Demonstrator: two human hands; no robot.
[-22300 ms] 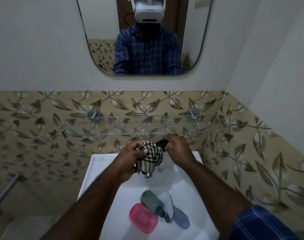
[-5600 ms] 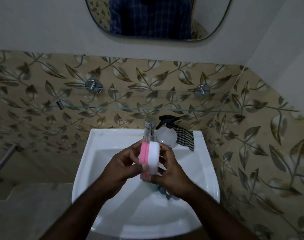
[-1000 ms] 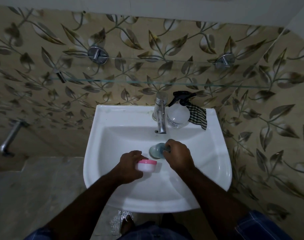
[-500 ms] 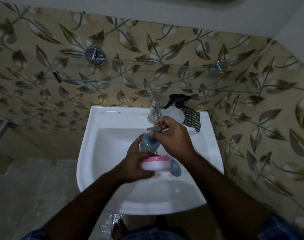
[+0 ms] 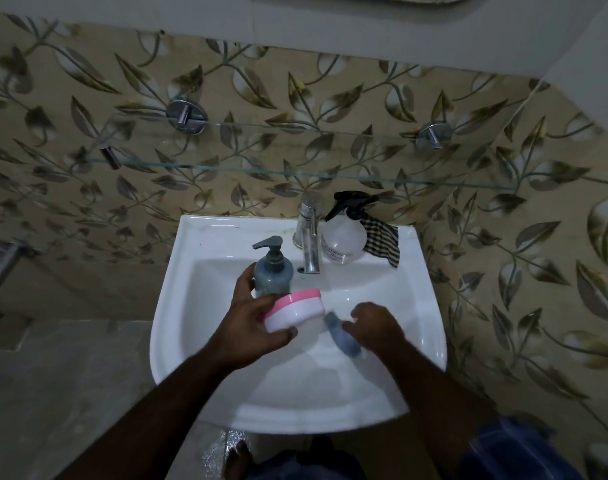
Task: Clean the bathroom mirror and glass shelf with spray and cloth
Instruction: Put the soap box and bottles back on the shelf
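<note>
Over the white ceramic basin (image 5: 420, 306), the left hand (image 5: 252, 325) is clasping a pink-lidded white jar (image 5: 293, 309) and a grey pump bottle (image 5: 273, 271). The right hand (image 5: 373, 325) is closing on a blurred grey tube (image 5: 342, 339). The clear spray bottle (image 5: 344, 237) and checked cloth (image 5: 382, 241) are sitting on the basin's back ledge, under the glass shelf (image 5: 295, 172).

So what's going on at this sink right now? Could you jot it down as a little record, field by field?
left hand: holds the pink-lidded tub and the grey pump bottle together, over the basin
right hand: closing on a small blue-grey bottle lying in the basin; grip blurred
sink: white
spray bottle: upright on the sink's back rim, right of the tap
checked cloth: behind the spray bottle, draped on the rim
glass shelf: nothing on it
mirror: barely in view at the top edge
</note>
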